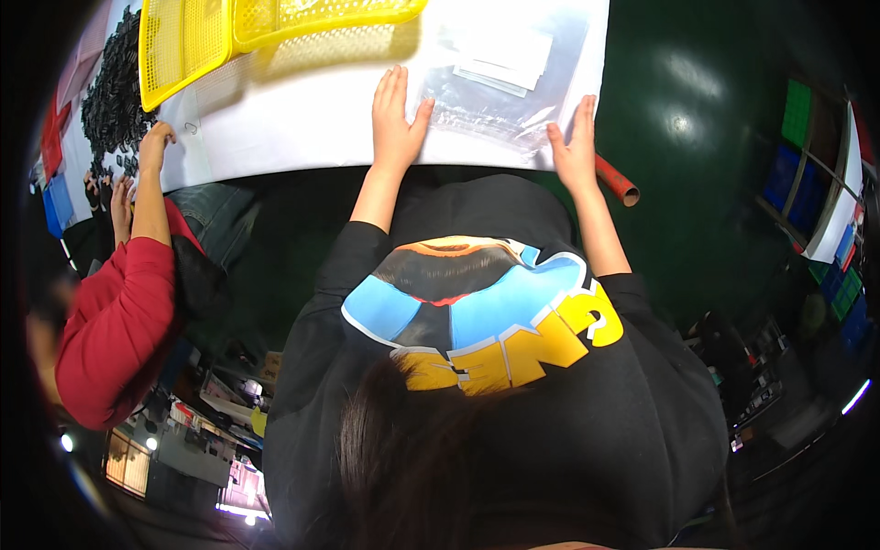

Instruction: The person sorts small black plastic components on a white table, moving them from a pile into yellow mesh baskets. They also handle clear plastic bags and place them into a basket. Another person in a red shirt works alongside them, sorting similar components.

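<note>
At the far left of the worktop (302,133), small black parts (115,92) lie heaped near a co-worker's hand (154,145) and yellow baskets (186,60). Farther right, my left hand (396,126) is empty, fingers straight, thumb spread, just beside a clear plastic bag (477,110). I judge the bag light, limp and slippery, best pinched by its side edges. These run away from me; the far end is unclear, so I can't tell its long axis. White slips (510,66) lie on or in it, lengthwise left to right. My right hand (576,158), spread and empty too, is at the bag's near right corner; whether it touches, I can't tell.
</note>
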The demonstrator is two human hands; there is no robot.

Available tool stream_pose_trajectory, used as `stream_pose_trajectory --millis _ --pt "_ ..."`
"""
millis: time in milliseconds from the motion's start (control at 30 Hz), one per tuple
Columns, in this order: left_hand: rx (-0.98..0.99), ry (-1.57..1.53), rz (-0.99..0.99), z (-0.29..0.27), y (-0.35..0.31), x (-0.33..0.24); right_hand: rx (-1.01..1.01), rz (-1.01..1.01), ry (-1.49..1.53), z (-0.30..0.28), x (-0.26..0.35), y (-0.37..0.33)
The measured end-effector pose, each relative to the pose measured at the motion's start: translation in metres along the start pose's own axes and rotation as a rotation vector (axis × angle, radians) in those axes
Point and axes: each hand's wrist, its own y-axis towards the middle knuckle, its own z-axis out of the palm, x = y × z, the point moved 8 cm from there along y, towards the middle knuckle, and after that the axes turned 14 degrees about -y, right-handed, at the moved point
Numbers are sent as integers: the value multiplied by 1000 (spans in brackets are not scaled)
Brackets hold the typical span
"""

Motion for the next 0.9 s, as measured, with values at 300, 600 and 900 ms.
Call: stream_pose_trajectory --millis 300,600,900 --pt "87 -41 -31 12 -9 -10 96 55 -81 11 30 -21" --pt "320 206 218 41 -57 -27 -264 -287 -111 -59 55 160" --pt "364 189 246 49 -45 -25 -143 -407 -683 -4 65 213"
